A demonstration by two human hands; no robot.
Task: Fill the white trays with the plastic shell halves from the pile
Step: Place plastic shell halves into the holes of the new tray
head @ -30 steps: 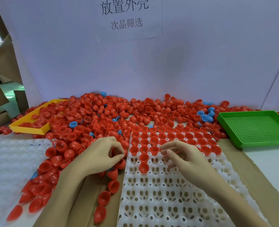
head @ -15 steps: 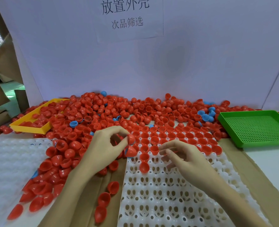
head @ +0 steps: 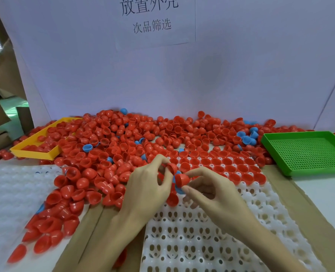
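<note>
A big pile of red shell halves (head: 111,154), with a few blue ones mixed in, covers the table's back and left. The white tray (head: 211,242) lies in front of me; its far rows hold red halves, its near cells are bare. My left hand (head: 145,189) pinches a red shell half (head: 171,167) between thumb and fingers above the tray's left edge. My right hand (head: 210,193) grips another red shell half (head: 181,180) right beside it; a blue half shows just beneath. The two hands almost touch.
A yellow tray (head: 35,152) sits at the back left, partly buried in shells. A green perforated tray (head: 308,152) stands at the right. Another white tray (head: 11,203) lies at the left. Brown cardboard (head: 320,222) underlies the work tray. A white board closes the back.
My left hand lifted out of the pile and moved right with red halves. My right hand rose from the tray to meet it and now grips one of the halves.
</note>
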